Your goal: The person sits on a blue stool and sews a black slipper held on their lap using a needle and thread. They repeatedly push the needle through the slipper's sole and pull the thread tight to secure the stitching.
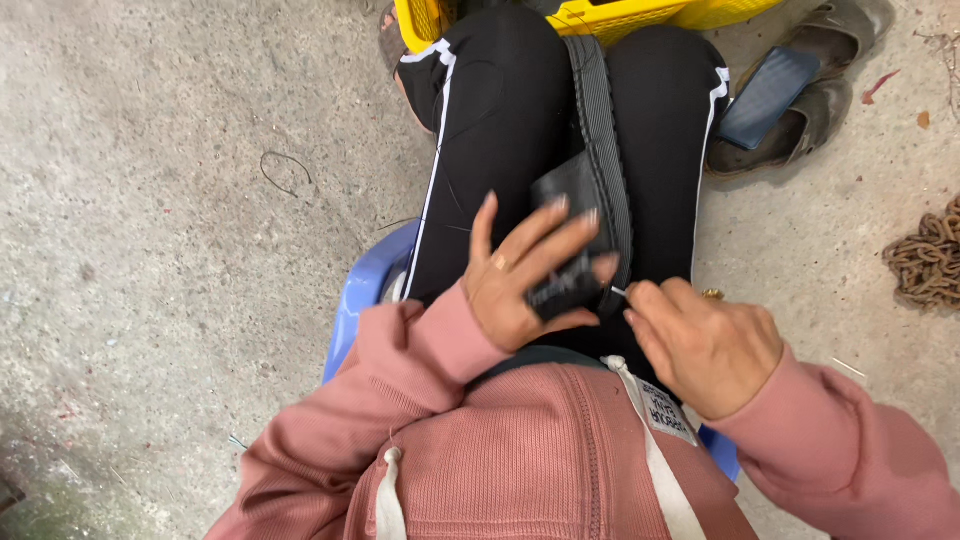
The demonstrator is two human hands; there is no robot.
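I sit on a blue plastic stool (362, 290) in black trousers with white side stripes and a pink hooded top. A black shoe upper with a ribbed rubber sole (597, 140) lies along my lap, toe pointing away from me. My left hand (530, 275) presses on the black upper, fingers spread, a ring on one finger. My right hand (700, 345) is closed around a thin needle (619, 291) whose tip meets the sole's edge beside my left thumb.
A yellow plastic crate (620, 14) stands beyond my knees. To the right on the concrete floor lie a pair of worn sandals (810, 110) with a dark blue flat phone-like object (767, 95) on them, and a rusty chain (928, 255) at the right edge.
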